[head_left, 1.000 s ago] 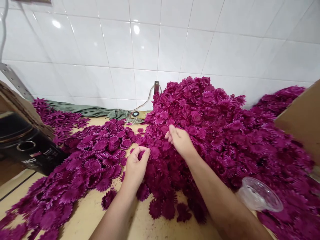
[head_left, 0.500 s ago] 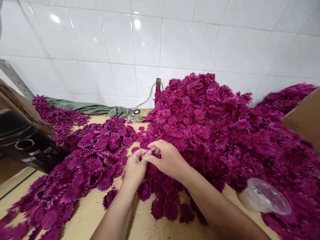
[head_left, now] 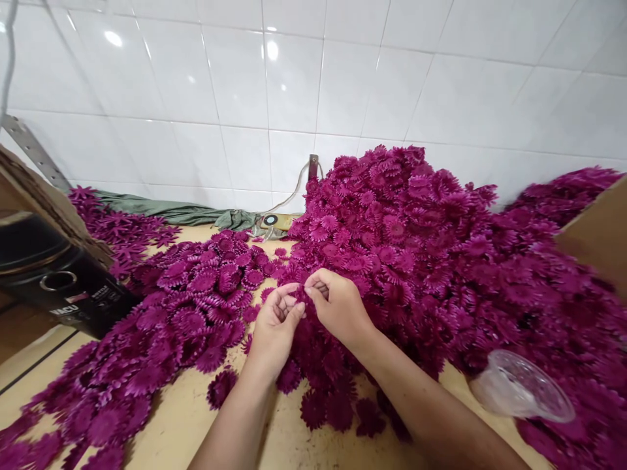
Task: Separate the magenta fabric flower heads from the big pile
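Can't tell if left hand (head_left: 274,329) or right hand (head_left: 343,310) has its grip pinching any flowers (head_left: 392,228), but imo a loose hold could drop one.

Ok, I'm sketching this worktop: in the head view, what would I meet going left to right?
Black container, purple flower beside the left forearm, left hand, right hand, clear plastic bowl, cardboard at the right edge.

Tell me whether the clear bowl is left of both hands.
No, the clear bowl lies to the right of both the left hand and the right hand.
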`<state>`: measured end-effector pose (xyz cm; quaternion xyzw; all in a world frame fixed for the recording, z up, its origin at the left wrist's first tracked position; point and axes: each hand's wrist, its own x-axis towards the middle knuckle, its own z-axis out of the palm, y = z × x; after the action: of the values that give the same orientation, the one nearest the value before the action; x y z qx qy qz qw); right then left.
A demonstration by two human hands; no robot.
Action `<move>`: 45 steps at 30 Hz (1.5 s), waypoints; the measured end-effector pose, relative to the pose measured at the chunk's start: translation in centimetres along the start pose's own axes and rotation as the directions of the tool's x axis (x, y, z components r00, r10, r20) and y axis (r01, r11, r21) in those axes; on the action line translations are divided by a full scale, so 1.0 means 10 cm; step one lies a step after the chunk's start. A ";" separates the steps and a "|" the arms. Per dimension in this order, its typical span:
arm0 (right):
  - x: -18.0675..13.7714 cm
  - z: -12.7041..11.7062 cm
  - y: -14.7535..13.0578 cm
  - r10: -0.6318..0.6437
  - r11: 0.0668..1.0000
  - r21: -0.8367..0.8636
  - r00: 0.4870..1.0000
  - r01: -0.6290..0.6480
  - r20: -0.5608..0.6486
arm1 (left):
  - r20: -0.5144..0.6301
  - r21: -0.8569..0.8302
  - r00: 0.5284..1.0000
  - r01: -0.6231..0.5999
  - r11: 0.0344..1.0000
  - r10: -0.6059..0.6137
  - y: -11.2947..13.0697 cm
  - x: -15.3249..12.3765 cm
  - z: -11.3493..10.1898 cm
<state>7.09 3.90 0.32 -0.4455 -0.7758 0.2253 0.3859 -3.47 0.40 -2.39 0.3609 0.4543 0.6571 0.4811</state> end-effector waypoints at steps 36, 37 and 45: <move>0.17 -0.13 0.11 0.227 0.905 0.358 0.973 -0.228 0.044 | 0.035 0.058 0.998 -0.052 0.997 0.050 0.04 -0.09 -0.03; 0.18 -0.16 0.12 0.248 0.898 0.372 0.969 -0.234 0.011 | 0.039 0.056 0.998 -0.053 0.997 0.051 0.05 -0.09 -0.02; -0.06 -0.18 -0.08 0.057 0.997 0.049 0.980 -0.067 0.192 | -0.037 0.029 0.998 -0.041 0.999 0.042 0.05 -0.06 -0.02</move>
<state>8.27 2.99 1.74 -0.4350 -0.7885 0.3002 0.3147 -3.61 -0.24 -1.98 0.3648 0.4649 0.6670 0.4538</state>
